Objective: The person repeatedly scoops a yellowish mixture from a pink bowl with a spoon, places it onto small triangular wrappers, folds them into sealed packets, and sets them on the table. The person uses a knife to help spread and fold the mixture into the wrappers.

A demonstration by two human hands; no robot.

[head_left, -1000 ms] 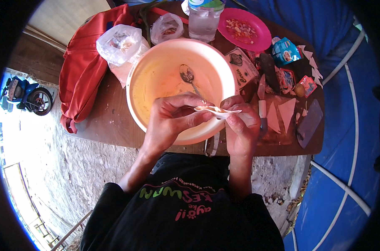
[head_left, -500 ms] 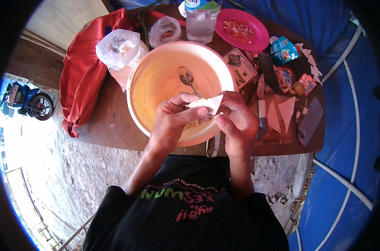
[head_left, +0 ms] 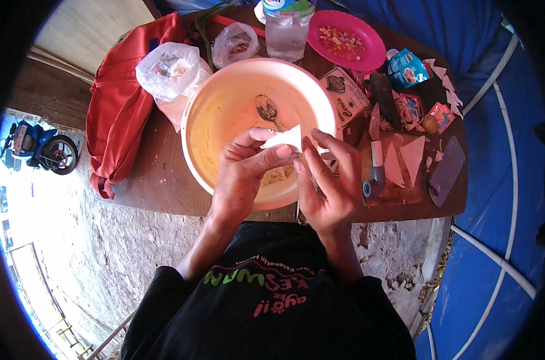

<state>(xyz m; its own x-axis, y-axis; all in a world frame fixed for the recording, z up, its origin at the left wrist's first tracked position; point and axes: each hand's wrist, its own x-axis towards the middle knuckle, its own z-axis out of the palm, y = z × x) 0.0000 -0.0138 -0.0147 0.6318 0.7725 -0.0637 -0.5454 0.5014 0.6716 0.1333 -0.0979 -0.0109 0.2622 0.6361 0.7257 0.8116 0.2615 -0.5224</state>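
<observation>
Over the bowl, my left hand (head_left: 241,171) pinches a small white triangular piece (head_left: 288,140) between thumb and fingers. My right hand (head_left: 329,186) has its thumb and index tips closed at the piece's right corner, the other fingers curved outward. What the piece is made of I cannot tell. Below my hands stands a large pale round bowl (head_left: 195,114) with a light mixture (head_left: 277,175) on its bottom, partly hidden by my hands. A metal spoon (head_left: 266,109) lies in the bowl, pale food on its tip.
More white triangles (head_left: 411,157) lie on a cutting board (head_left: 374,201) at right, beside a knife (head_left: 376,153). Behind are a pink plate (head_left: 371,43) of chopped pieces, a water bottle (head_left: 287,36), plastic bags (head_left: 167,69) and sachets (head_left: 407,71). A red bag (head_left: 119,114) lies left.
My right hand has moved left and down, its thumb and index now together at the piece's corner. The piece has shifted slightly left and tilted more upright.
</observation>
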